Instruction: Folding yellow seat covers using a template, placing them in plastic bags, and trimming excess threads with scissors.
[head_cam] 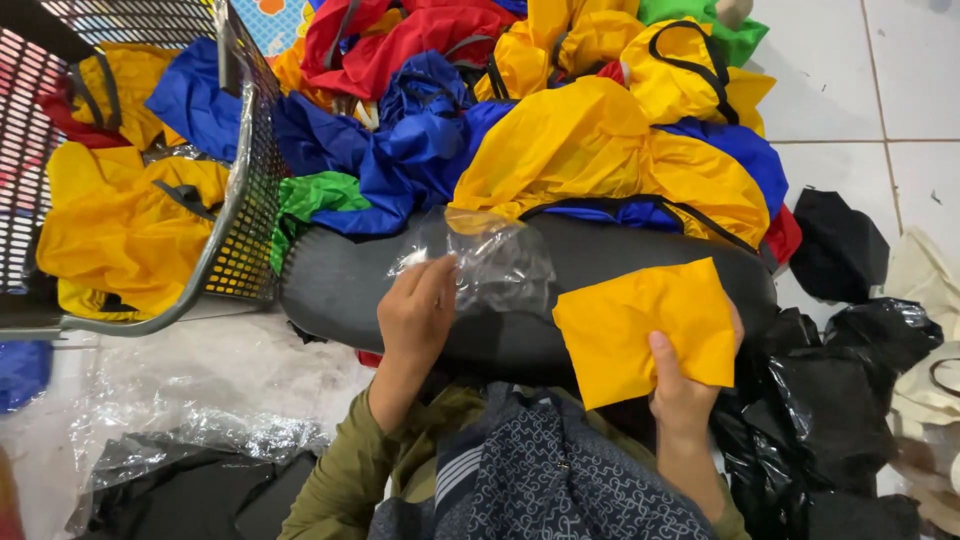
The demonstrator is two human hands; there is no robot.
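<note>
Hands meet over a dark oval board that lies across the person's lap in the head view, its long axis running left to right. The left hand pinches the near edge of a clear plastic sleeve, fingers closed on the film; the sleeve stands up off the board, crumpled, and spreads away to the right of that hand. The right hand grips a folded yellow cloth, thumb on top near the lower edge, the rest of the fingers hidden behind. The cloth is a flat, roughly square packet, tilted a little, held just above the board's right half.

Sleeve and cloth sit side by side, near one another but apart: the cloth lies to the right of the sleeve and slightly nearer the person. Whether the sleeve's mouth faces the cloth cannot be told, as the film is too creased.

Beyond the board lies a heap of loose bags in yellow, blue, red and green, its front edge touching the board. A wire basket at the left holds more yellow and blue ones. Black plastic bags lie on the tiled floor at the right.
</note>
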